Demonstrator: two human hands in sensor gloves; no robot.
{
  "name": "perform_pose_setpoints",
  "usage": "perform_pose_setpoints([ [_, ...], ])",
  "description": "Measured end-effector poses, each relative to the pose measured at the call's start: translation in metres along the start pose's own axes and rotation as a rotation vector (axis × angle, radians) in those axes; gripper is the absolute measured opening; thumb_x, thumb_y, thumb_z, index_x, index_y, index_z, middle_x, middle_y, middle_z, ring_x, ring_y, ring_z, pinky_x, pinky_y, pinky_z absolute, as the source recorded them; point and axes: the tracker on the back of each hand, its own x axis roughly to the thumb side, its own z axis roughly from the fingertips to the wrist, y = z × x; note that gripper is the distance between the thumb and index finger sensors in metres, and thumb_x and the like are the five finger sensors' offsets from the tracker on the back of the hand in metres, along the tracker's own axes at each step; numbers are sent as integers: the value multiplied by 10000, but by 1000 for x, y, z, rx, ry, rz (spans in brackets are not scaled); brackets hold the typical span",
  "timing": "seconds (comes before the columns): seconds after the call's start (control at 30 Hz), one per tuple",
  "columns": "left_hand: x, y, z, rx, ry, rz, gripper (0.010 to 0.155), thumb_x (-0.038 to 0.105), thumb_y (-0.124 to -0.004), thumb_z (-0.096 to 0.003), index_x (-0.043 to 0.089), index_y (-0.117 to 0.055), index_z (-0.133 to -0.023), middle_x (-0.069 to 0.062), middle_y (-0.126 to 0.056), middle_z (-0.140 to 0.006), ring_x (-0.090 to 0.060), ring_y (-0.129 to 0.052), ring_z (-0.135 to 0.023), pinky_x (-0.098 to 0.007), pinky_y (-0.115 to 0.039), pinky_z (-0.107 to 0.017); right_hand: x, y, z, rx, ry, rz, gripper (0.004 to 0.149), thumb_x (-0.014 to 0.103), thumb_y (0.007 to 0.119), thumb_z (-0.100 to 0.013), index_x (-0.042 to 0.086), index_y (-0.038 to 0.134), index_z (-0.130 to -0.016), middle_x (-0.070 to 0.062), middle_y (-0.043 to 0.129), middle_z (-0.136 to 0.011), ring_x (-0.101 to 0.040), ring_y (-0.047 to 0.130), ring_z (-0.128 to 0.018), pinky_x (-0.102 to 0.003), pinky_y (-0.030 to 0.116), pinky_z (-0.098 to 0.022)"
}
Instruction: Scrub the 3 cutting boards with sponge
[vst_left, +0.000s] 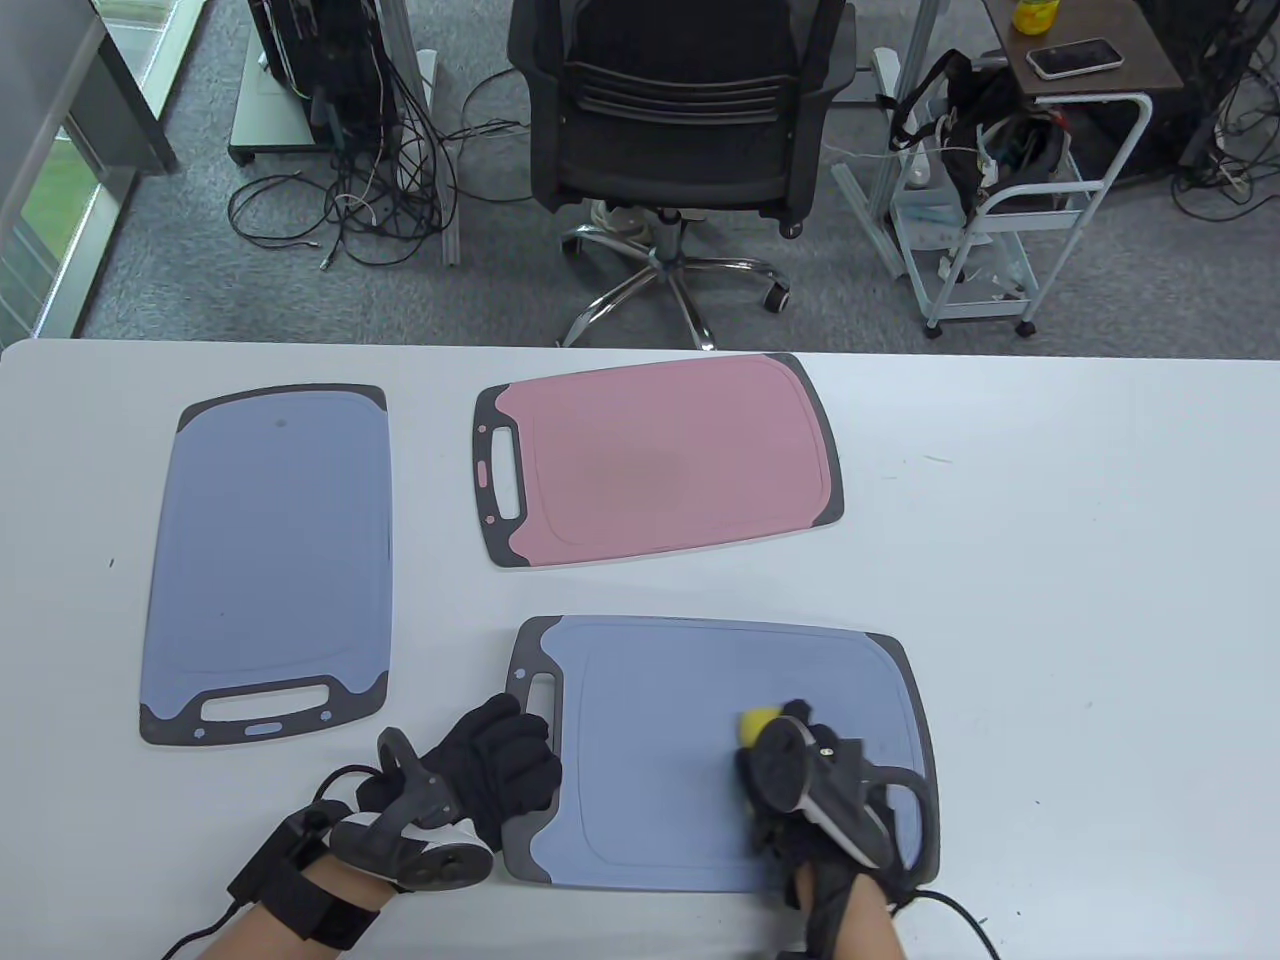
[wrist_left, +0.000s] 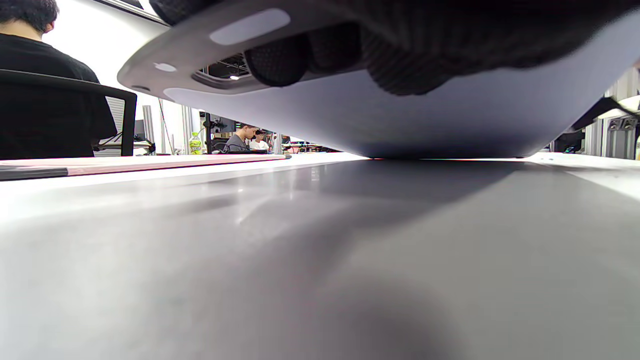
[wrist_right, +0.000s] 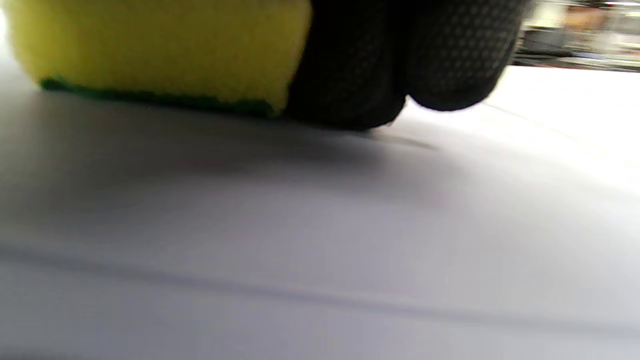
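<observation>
Three cutting boards lie on the white table: a blue one at the left, a pink one at the back middle, and a second blue one near the front. My left hand grips the handle end of the near blue board; in the left wrist view its fingers curl under the raised end of that board. My right hand holds a yellow sponge pressed onto this board. The right wrist view shows the sponge, green side down, beside my fingers.
Beyond the table's far edge stand a black office chair, a white wheeled cart and loose cables on the floor. The pink board's edge shows low in the left wrist view, with seated people behind it.
</observation>
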Motion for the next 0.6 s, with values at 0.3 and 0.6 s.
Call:
perform_pose_setpoints([
  [0.3, 0, 0, 0, 2, 2, -3, 446, 418, -833, -576, 279, -608, -935, 45, -733, -939, -249, -760, -985, -581, -587, -762, 45, -4, 7, -48, -164, -6, 753, 616, 692, -485, 132, 629, -1058, -73, 838, -747, -173, 913, -490, -422, 812, -440],
  [0.6, 2, 1, 0, 2, -1, -10, 446, 419, -827, -581, 277, -601, -939, 43, -726, -942, -252, -753, -988, -582, -580, -764, -156, 16, 23, 95, 597, -210, 751, 594, 690, -519, 121, 556, -1087, -102, 789, -788, -211, 891, -534, -445, 780, -466],
])
